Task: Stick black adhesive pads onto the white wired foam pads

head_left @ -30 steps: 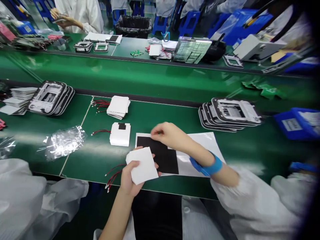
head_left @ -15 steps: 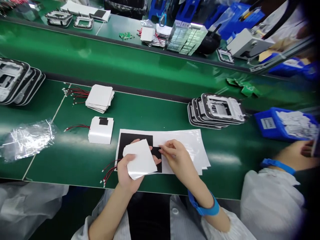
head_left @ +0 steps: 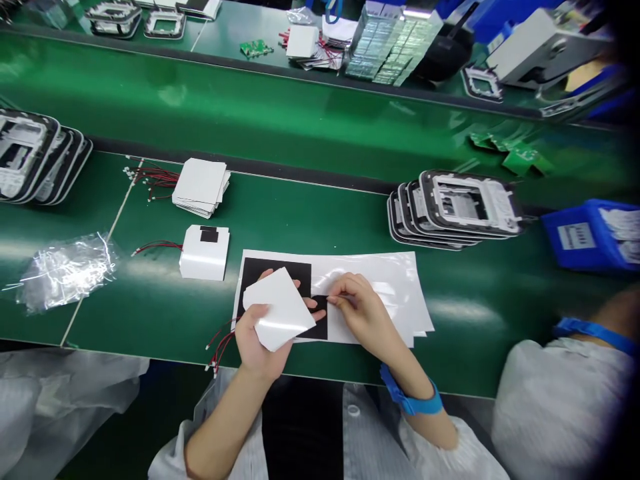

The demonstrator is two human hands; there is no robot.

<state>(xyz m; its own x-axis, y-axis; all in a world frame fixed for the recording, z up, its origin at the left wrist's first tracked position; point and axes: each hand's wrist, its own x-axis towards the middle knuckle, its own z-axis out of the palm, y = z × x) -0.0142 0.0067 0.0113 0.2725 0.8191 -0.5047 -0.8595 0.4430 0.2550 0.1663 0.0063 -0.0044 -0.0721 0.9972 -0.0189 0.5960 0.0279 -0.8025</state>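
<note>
My left hand [head_left: 257, 340] grips a white square pad [head_left: 278, 309] with red wires [head_left: 219, 345] hanging from its lower left. It is held just above a white backing sheet [head_left: 385, 280] that carries black adhesive squares [head_left: 273, 270] and lies on the green table [head_left: 310, 220]. My right hand [head_left: 363, 310], with a blue wrist strap [head_left: 413, 400], pinches the edge of a black square [head_left: 320, 319] on that sheet, right beside the pad.
A single white pad with a black patch [head_left: 205, 252] and a stack of white pads [head_left: 201, 187] with red leads lie to the left. Stacked framed housings sit at right [head_left: 455, 210] and far left [head_left: 35, 157]. A plastic bag [head_left: 65, 270], a blue bin [head_left: 595, 233], another person's sleeve [head_left: 565, 400].
My right hand came back from the sheet's far edge to the black square beside the pad and now pinches its edge. My left hand keeps the pad. The view tilted down.
</note>
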